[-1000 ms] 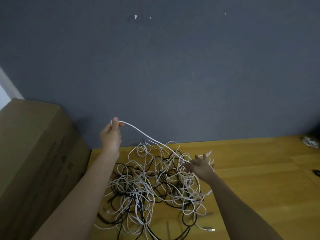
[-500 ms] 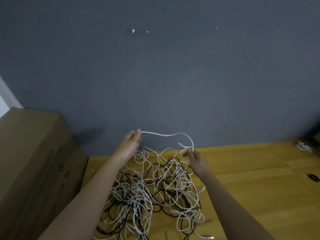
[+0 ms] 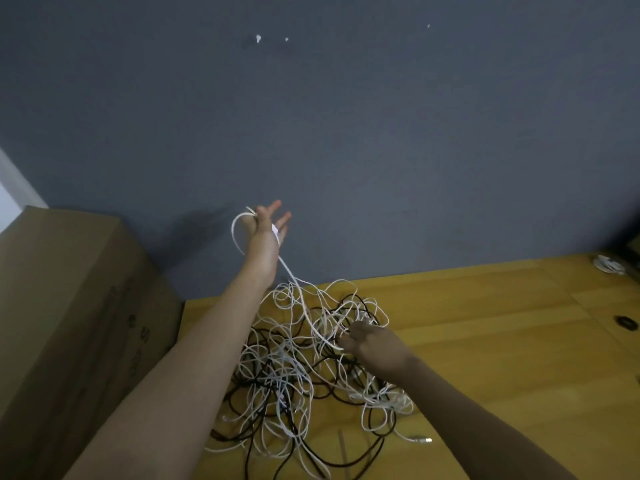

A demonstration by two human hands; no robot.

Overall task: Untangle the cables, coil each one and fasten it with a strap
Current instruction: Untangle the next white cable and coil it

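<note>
A big brown cardboard box [image 3: 69,306] stands at the far left, against the dark grey wall [image 3: 346,133]. Just to its right the yellow wooden surface [image 3: 502,341] begins.

The left hand [image 3: 266,230] is held up high in front of the wall, well above the surface. Its fingers are straight and spread out. A white cable [image 3: 294,285] is looped around this hand, with a loop sticking out on the left side of it. The thumb is hidden, so I cannot tell if it presses on the cable. From the hand the white cable runs down and to the right, into the pile.

The pile of cables [image 3: 304,368] lies on the surface, between the two arms. It is a messy knot of thin white cables and black cables all mixed together. Some loops spill out near the bottom edge. One white end with a small silver plug [image 3: 420,439] lies on the surface at the near right of the pile.

The right hand [image 3: 372,344] is low, on the right side of the pile. Its fingers are curled and pinch the white cable where it comes down.

Far to the right, a small white coiled thing [image 3: 609,265] lies by the wall. A small dark round thing [image 3: 625,322] lies nearer.
</note>
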